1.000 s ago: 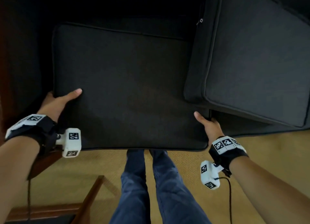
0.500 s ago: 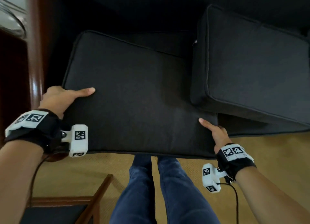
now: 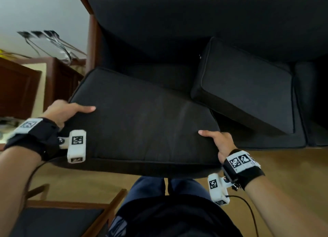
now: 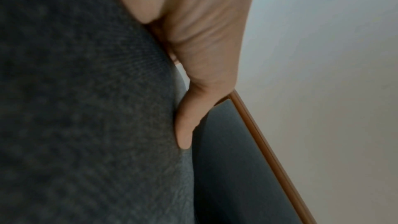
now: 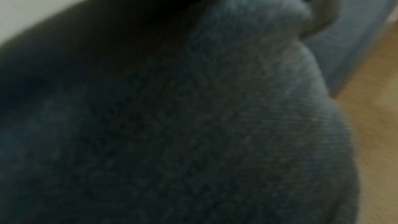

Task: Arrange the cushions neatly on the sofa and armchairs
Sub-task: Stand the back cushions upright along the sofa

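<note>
Here both hands clutch a large dark seat cushion (image 3: 142, 130) by its side edges: the left hand (image 3: 62, 110) and right hand (image 3: 221, 142) each lay a thumb on top. It hangs tilted before the sofa (image 3: 177, 23), beside a second cushion (image 3: 248, 87) lying askew there.

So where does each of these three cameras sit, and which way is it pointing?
Head: worn on the head, looking down at the large dark cushion, second cushion and sofa; left hand, right hand, forearms and legs show.
Left wrist: on the left wrist, looking along the hand; a thumb presses cushion fabric, sofa beyond.
Right wrist: on the right wrist, almost filled by blurred cushion fabric; floor at right.
Shared: all three show the held cushion.
</note>
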